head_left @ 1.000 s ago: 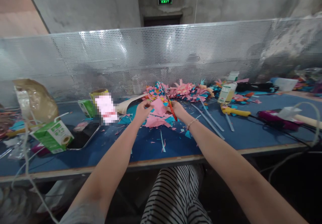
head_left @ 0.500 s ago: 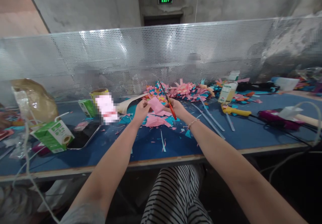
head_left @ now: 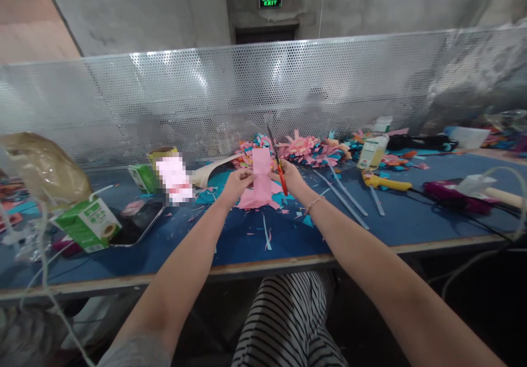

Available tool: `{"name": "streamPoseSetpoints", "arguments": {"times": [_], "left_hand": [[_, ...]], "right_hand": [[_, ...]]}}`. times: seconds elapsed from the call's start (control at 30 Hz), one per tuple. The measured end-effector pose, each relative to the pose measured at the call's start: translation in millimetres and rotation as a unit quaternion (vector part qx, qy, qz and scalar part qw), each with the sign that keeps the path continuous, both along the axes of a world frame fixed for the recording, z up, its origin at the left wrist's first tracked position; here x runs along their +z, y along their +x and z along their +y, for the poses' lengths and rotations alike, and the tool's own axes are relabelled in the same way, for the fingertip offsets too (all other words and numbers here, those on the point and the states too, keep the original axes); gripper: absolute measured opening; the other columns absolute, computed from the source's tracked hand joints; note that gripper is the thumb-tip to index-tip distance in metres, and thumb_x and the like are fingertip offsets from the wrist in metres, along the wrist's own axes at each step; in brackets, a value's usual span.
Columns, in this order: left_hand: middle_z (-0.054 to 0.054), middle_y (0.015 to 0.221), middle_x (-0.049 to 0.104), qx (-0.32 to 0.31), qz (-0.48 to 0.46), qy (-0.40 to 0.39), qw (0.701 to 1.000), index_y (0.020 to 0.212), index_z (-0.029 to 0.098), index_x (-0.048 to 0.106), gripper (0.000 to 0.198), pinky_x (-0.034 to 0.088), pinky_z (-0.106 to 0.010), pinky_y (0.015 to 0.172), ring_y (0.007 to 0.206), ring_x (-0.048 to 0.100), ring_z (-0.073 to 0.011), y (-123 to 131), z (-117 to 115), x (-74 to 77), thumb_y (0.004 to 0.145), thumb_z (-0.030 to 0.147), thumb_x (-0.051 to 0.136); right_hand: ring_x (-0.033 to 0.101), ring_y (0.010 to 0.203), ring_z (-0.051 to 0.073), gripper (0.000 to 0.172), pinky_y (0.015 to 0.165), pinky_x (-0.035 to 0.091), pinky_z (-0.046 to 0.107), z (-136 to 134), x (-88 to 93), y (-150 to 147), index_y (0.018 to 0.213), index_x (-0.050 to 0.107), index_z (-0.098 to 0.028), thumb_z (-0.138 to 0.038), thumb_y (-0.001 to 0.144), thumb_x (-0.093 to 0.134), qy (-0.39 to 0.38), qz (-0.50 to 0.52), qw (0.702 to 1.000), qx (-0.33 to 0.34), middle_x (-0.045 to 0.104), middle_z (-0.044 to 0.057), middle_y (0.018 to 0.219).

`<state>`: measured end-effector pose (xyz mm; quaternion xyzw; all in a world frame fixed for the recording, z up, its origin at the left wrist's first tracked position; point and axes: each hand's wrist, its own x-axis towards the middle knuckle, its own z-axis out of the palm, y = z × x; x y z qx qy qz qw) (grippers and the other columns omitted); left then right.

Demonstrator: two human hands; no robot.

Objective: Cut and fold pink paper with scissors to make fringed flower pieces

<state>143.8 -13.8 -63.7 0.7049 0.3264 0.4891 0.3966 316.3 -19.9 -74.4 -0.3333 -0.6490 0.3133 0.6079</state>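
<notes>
My left hand (head_left: 239, 184) pinches the left edge of a strip of pink paper (head_left: 261, 162), which stands upright above the table. My right hand (head_left: 291, 179) holds scissors (head_left: 281, 173) with red-orange handles, their dark blades pointing up and away. Its fingertips also reach the paper's right edge. Below the strip lie more pink paper pieces (head_left: 251, 199) and blue scraps. Behind my hands sits a heap of pink, blue and orange paper cuttings (head_left: 302, 150).
A yellow glue gun (head_left: 387, 182), clear glue sticks (head_left: 343, 194) and a bottle (head_left: 373, 151) lie to the right. At left are a green drink carton (head_left: 88, 224), a dark tablet (head_left: 138, 224) and a lit phone (head_left: 175, 179). A perforated metal screen (head_left: 230, 92) runs behind the table.
The pink paper was tilted and folded between my hands; now it is opened out and upright. My left hand has moved slightly right and down. The scissors stay in my right hand.
</notes>
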Motion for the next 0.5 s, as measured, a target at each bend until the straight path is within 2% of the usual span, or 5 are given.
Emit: {"name": "streamPoseSetpoints", "arguments": {"times": [0.13,0.2,0.33,0.4,0.5], "left_hand": [[0.002,0.061,0.055,0.046,-0.033,0.018,0.998,0.070,0.016,0.055,0.018,0.043,-0.023,0.054,0.054,0.050,-0.0090,-2.8,6.0,1.0,0.064,0.032,0.061],[0.001,0.062,0.056,0.082,-0.042,0.040,0.995,0.070,0.016,0.055,0.015,0.041,-0.022,0.053,0.054,0.050,-0.0092,-6.2,11.2,1.9,0.064,0.029,0.060],[0.000,0.065,0.059,0.143,-0.064,0.074,0.985,0.076,0.016,0.058,0.014,0.040,-0.023,0.056,0.058,0.052,-0.0111,-15.6,20.1,5.0,0.065,0.025,0.056],[-0.001,0.068,0.061,0.177,-0.055,0.090,0.978,0.081,0.017,0.060,0.017,0.041,-0.024,0.058,0.061,0.053,-0.0124,-20.4,21.7,6.7,0.067,0.023,0.054],[-0.003,0.076,0.063,0.215,-0.037,0.113,0.969,0.089,0.017,0.061,0.023,0.042,-0.025,0.063,0.068,0.055,-0.0139,-25.9,21.9,8.0,0.069,0.021,0.051]], "right_hand": [[0.048,0.059,0.011,0.039,0.059,0.041,0.026,0.2,0.7,1.2,0.072,0.038,-0.020,-0.042,0.055,0.065,-0.020,-0.065,0.997,-0.025,0.048,-0.004,0.065],[0.047,0.057,0.011,0.037,0.057,0.040,0.027,-3.0,3.2,4.3,0.072,0.038,-0.020,-0.043,0.058,0.062,-0.027,-0.134,0.986,-0.093,0.048,-0.003,0.064],[0.043,0.061,0.012,0.035,0.059,0.036,0.026,-7.9,7.3,16.3,0.068,0.038,-0.019,-0.048,0.062,0.059,-0.010,-0.274,0.935,-0.224,0.048,0.000,0.067],[0.044,0.062,0.013,0.037,0.058,0.035,0.026,-7.1,6.8,22.9,0.069,0.041,-0.019,-0.052,0.064,0.055,-0.032,-0.315,0.919,-0.233,0.049,0.002,0.069],[0.045,0.061,0.014,0.041,0.055,0.034,0.025,-5.7,4.7,29.1,0.072,0.045,-0.018,-0.057,0.065,0.053,-0.067,-0.369,0.907,-0.192,0.051,0.003,0.069]]}}
